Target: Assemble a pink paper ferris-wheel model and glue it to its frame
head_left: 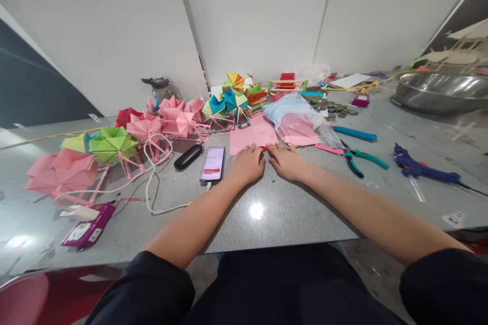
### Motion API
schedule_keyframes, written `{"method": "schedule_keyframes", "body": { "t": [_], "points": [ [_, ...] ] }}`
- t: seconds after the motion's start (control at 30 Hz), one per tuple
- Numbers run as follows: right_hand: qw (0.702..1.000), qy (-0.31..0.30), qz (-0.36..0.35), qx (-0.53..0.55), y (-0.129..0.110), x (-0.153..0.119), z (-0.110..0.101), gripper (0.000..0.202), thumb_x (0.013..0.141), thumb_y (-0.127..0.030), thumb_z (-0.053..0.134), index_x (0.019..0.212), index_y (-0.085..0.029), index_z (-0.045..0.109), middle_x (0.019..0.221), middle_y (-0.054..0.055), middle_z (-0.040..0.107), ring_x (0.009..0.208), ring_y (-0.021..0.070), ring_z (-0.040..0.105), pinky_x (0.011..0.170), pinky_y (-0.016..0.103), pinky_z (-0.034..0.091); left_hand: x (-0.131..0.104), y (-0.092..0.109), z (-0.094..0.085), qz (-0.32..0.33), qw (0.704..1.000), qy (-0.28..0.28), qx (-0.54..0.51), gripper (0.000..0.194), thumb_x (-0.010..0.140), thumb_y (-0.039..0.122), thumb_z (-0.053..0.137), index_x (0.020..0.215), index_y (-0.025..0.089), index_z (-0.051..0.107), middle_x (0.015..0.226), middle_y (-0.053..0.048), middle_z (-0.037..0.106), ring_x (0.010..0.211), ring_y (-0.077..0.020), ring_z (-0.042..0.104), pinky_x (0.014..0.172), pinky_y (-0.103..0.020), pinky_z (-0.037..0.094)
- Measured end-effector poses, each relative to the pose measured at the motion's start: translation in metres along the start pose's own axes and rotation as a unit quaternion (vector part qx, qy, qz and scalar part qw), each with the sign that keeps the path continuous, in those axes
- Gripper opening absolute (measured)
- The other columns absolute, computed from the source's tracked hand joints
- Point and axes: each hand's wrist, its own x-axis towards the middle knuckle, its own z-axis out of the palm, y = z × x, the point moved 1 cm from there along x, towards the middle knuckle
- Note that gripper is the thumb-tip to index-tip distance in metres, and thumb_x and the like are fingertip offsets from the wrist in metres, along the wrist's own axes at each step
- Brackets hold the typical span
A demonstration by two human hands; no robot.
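Note:
A flat pink paper sheet lies on the grey table in front of me. At its near edge, both hands meet around a small red piece. My left hand has its fingers bent over the paper's edge, with the thumb close to the red piece. From the other side, my right hand rests with its fingers together, fingertips at the same red piece. What exactly lies under the fingers is hidden. More folded pink paper sits beyond my right hand, partly under a clear plastic bag.
Pink and green paper models line the left and back. A phone with a cable and a black case lie left of my hands. To the right are pliers, a blue glue gun and a steel bowl.

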Motion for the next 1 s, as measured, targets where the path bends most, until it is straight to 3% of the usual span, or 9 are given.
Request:
{"method": "schedule_keyframes", "body": {
  "t": [0.17,0.27,0.5,0.6,0.7,0.77,0.87,0.93,1.0],
  "points": [
    [1.0,0.015,-0.018,-0.013,0.001,-0.003,-0.003,0.057,0.112,-0.033,0.037,0.164,-0.012,0.049,0.174,0.021,0.046,0.161,0.0379,0.044,0.127,0.062,0.035,0.002,-0.001,0.003,-0.008,1.0,-0.009,0.014,0.056,0.11,0.039,0.048,0.156,0.007,0.053,0.17,-0.024,0.05,0.159,-0.033,0.047,0.133,-0.045,0.034],
    [0.997,0.054,-0.035,-0.032,0.001,-0.007,-0.011,0.05,0.11,-0.031,0.045,0.154,-0.013,0.059,0.17,0.023,0.052,0.154,0.0389,0.051,0.121,0.058,0.041,-0.005,0.004,0.0,-0.008,1.0,-0.003,0.02,0.06,0.11,0.037,0.049,0.158,0.002,0.05,0.171,-0.026,0.049,0.159,-0.0347,0.047,0.131,-0.046,0.035],
    [0.979,0.136,-0.098,-0.112,0.007,-0.017,-0.048,0.027,0.102,-0.02,0.054,0.113,-0.014,0.078,0.115,0.019,0.082,0.11,0.0332,0.072,0.095,0.041,0.045,-0.051,0.043,-0.034,0.066,0.994,0.068,0.06,0.062,0.109,0.039,0.051,0.157,0.0,0.053,0.167,-0.026,0.053,0.149,-0.0407,0.053,0.124,-0.057,0.04],
    [0.969,0.193,-0.095,-0.119,0.018,-0.021,-0.067,0.026,0.102,-0.018,0.054,0.104,-0.015,0.08,0.104,0.017,0.083,0.1,0.0306,0.073,0.09,0.039,0.045,-0.074,0.057,-0.053,0.173,0.969,0.156,0.079,0.057,0.109,0.039,0.051,0.156,0.006,0.055,0.165,-0.025,0.055,0.153,-0.0417,0.048,0.127,-0.063,0.032],
    [0.959,0.25,-0.104,-0.08,0.024,-0.024,-0.078,0.028,0.106,-0.024,0.053,0.106,-0.017,0.08,0.105,0.015,0.083,0.101,0.0299,0.073,0.089,0.039,0.045,-0.093,0.056,-0.056,0.347,0.917,0.174,0.088,0.042,0.108,0.037,0.052,0.141,0.016,0.068,0.147,-0.02,0.07,0.138,-0.0356,0.061,0.114,-0.053,0.046],
    [0.966,0.209,-0.14,-0.056,0.019,-0.025,-0.075,0.027,0.106,-0.029,0.055,0.105,-0.017,0.08,0.106,0.014,0.083,0.102,0.0294,0.073,0.089,0.038,0.046,-0.1,0.047,-0.047,0.391,0.905,0.144,0.087,0.033,0.108,0.035,0.053,0.124,0.015,0.073,0.12,-0.017,0.079,0.11,-0.0299,0.072,0.093,-0.045,0.055],
    [0.979,0.079,-0.177,-0.056,-0.001,-0.026,-0.058,0.026,0.104,-0.033,0.062,0.118,-0.017,0.078,0.122,0.014,0.082,0.113,0.0308,0.073,0.096,0.041,0.048,-0.105,0.028,-0.029,0.382,0.915,0.105,0.077,0.03,0.107,0.032,0.053,0.095,0.014,0.074,0.082,-0.01,0.075,0.072,-0.0228,0.07,0.067,-0.038,0.051],
    [0.985,0.015,-0.156,-0.072,-0.015,-0.029,-0.048,0.036,0.104,-0.039,0.065,0.133,-0.018,0.074,0.135,0.016,0.078,0.123,0.0338,0.071,0.103,0.045,0.047,-0.108,0.021,-0.021,0.391,0.915,0.075,0.064,0.031,0.107,0.03,0.052,0.087,0.016,0.072,0.073,-0.007,0.072,0.065,-0.0211,0.068,0.063,-0.037,0.049],
    [0.99,-0.003,-0.1,-0.097,-0.026,-0.036,-0.045,0.048,0.104,-0.048,0.066,0.14,-0.017,0.07,0.142,0.019,0.074,0.13,0.0384,0.069,0.107,0.05,0.047,-0.11,0.018,-0.019,0.357,0.932,0.046,0.038,0.034,0.108,0.036,0.052,0.088,0.016,0.073,0.074,-0.007,0.073,0.068,-0.0225,0.07,0.067,-0.038,0.052]
  ]
}}
